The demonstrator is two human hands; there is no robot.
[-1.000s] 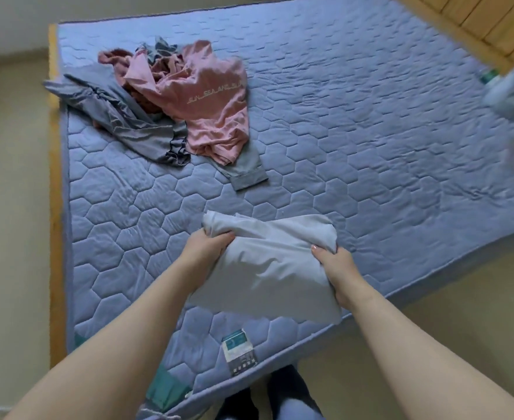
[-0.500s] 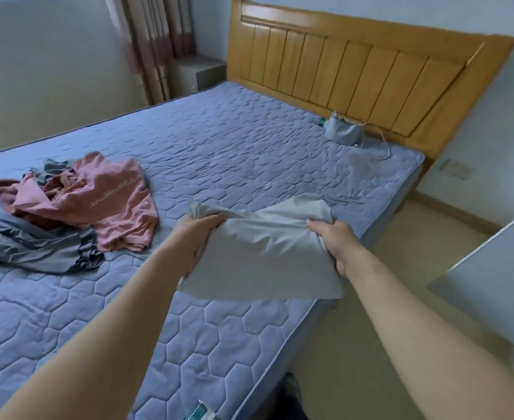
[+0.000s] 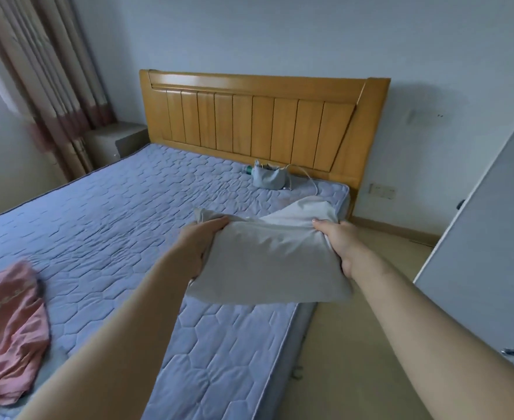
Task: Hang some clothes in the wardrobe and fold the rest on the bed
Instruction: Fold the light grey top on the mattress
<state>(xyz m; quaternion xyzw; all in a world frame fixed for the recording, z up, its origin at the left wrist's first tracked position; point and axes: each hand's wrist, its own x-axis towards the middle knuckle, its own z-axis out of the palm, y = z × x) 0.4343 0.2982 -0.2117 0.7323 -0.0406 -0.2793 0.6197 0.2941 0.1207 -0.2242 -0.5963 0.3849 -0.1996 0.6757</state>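
Observation:
A folded light grey garment (image 3: 267, 262) hangs in the air over the right edge of the bed (image 3: 104, 237). My left hand (image 3: 198, 247) grips its left side and my right hand (image 3: 340, 242) grips its right side, fingers curled over the top fold. A pink shirt (image 3: 5, 328) lies crumpled on the blue quilted mattress at the far left, partly cut off by the frame edge.
A wooden headboard (image 3: 261, 122) stands against the wall. A small grey pouch (image 3: 267, 177) with a cord lies near it. A grey door panel (image 3: 486, 253) stands at the right, beige floor (image 3: 355, 359) beside the bed, curtains (image 3: 46, 71) and a nightstand (image 3: 113, 142) at the back left.
My view has swung right and up toward the headboard. Both hands carried the folded grey garment toward the bed's right side; the clothes pile slid to the left frame edge.

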